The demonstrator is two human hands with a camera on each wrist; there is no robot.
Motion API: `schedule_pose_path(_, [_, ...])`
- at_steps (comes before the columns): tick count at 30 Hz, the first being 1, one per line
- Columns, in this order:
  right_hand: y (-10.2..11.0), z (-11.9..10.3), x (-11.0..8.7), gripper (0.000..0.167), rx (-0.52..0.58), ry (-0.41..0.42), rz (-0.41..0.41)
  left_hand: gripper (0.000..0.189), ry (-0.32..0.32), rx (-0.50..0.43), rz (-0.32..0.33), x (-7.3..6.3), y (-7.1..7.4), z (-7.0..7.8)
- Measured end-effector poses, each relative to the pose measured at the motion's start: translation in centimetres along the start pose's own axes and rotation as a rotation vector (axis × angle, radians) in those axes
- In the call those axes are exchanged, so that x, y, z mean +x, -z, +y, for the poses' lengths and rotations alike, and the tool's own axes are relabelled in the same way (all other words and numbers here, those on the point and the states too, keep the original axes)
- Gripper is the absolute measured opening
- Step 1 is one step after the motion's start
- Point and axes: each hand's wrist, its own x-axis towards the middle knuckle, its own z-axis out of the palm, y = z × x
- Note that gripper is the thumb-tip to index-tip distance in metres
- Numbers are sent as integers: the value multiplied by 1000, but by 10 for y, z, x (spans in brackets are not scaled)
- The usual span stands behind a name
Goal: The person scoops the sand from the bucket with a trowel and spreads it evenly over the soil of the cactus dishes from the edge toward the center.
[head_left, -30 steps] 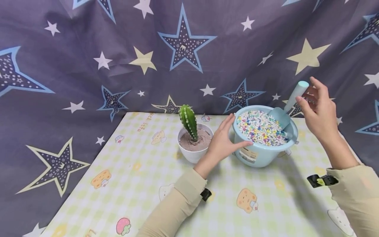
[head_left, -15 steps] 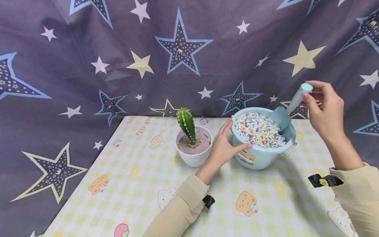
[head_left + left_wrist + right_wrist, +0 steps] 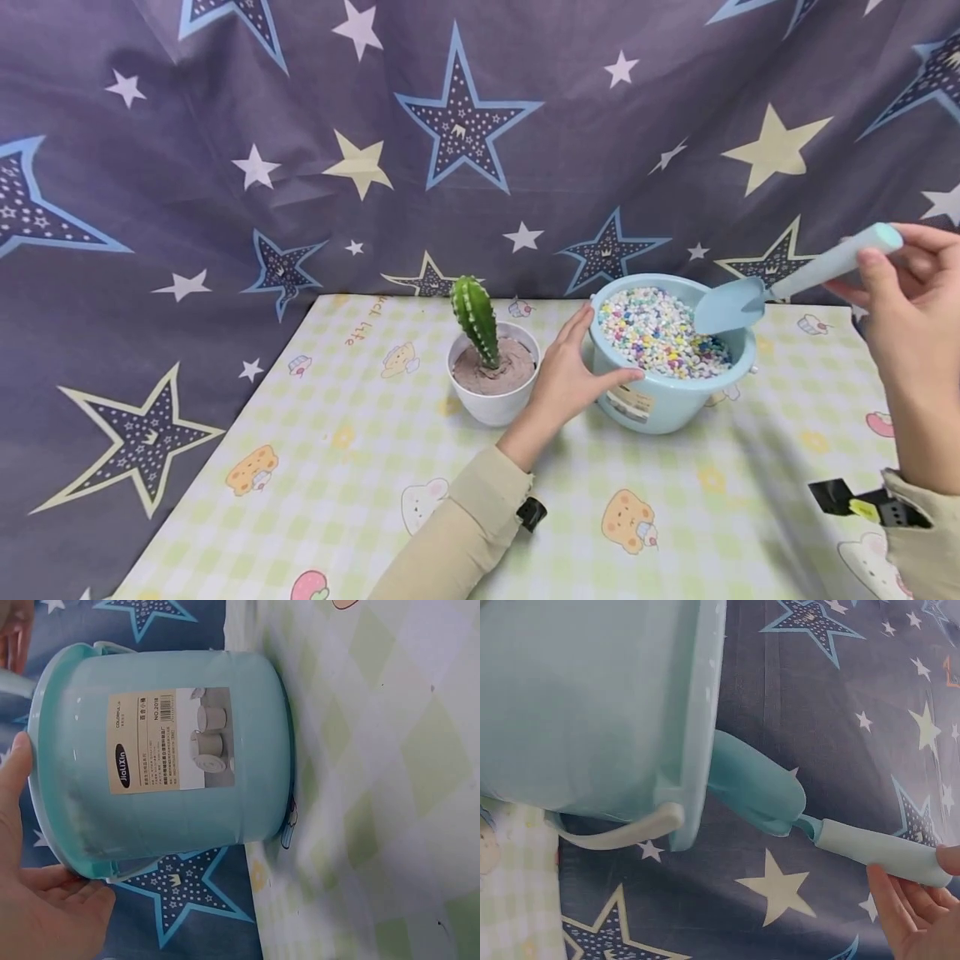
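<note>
My right hand (image 3: pixel 918 312) pinches the pale blue handle of a small shovel (image 3: pixel 836 265) near its end, thumb against fingers. The shovel's blade (image 3: pixel 761 784) dips over the right rim of a light blue bucket (image 3: pixel 660 408), its tip overlapping the contents in the head view. Small multicoloured pellets (image 3: pixel 652 329) fill much of the bucket. My left hand (image 3: pixel 562 375) rests at the bucket's left rim, fingers and thumb spread and fairly straight. The left wrist view shows its thumb against the rim (image 3: pixel 39 780) and the label (image 3: pixel 172 742) on the bucket's side.
Left of the bucket, close to my left hand, stands a white pot (image 3: pixel 491 408) with a green cactus (image 3: pixel 474 321) in brown soil. A checked cloth (image 3: pixel 337 500) covers the table. Behind its far edge hangs a dark curtain (image 3: pixel 300 108) with stars.
My right hand has drawn right and lower, tilting the shovel from steep to slanting; more of its blade shows above the pellets. The left hand keeps its place on the rim.
</note>
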Motion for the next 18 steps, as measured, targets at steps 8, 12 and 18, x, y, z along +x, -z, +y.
schedule_pose_path(8, [14,22,-19,29,295,-71,68,107,-18,29,-1,1,-1,1])
schedule_pose_path(12, [14,32,-27,32,194,-21,73,107,-21,44,-2,1,0,1])
schedule_pose_path(18, [12,32,-32,32,16,-8,66,107,-34,41,8,1,0,0])
